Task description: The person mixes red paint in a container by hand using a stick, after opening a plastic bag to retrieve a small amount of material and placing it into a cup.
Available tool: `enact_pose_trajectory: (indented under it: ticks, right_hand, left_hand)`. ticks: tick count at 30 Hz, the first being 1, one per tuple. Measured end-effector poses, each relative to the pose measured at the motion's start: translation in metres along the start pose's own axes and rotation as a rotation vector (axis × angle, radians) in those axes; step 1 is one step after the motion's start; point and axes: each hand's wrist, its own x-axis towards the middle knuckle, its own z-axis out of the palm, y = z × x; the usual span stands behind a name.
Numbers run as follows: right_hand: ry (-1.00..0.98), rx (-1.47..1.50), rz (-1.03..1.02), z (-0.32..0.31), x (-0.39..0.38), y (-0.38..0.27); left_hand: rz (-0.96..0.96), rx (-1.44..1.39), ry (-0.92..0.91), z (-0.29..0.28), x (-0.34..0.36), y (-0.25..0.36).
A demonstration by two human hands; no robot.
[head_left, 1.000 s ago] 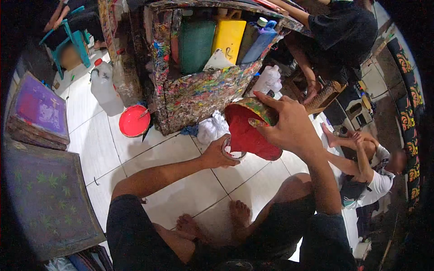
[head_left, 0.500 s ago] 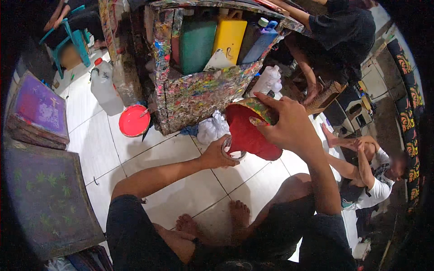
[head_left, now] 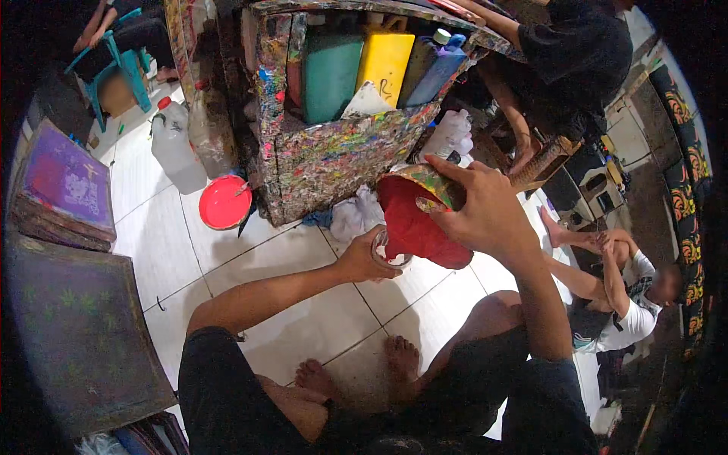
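My right hand [head_left: 485, 208] grips a paint-crusted tub [head_left: 421, 220] by its rim and tilts it to the left, so its red-coated inside shows. At the tub's lower left lip, my left hand [head_left: 364, 256] is wrapped round a small clear cup [head_left: 398, 261]. Red paint shows at the cup's mouth, where the tub overhangs it; how full the cup is cannot be made out. Left of my hands, a round dish of red paint [head_left: 220, 206] rests on the floor with a utensil at its edge.
Ahead stands a paint-splattered cabinet [head_left: 341, 163] holding green, yellow and blue containers. A whitish jug [head_left: 176, 148] is at its left, with a white plastic bag [head_left: 356, 216] at its foot. Printing screens [head_left: 83, 326] lie at left. Two people sit at right.
Both hands hold nearly the same pose, with the tub still tipped over the cup. The co-worker's arm at upper right has shifted slightly.
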Motion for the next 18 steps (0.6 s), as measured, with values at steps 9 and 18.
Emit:
enact_pose_trajectory:
  ticks: [9,18]
  right_hand:
    - [0.028,0.032,-0.013,0.002,-0.001,-0.002]
    - [0.02,0.003,0.026,-0.002,-0.004,0.001]
  left_hand:
    - [-0.192,0.105,0.018,0.0,-0.004,0.018]
    - [-0.091,0.178,0.048,0.009,0.001,0.023]
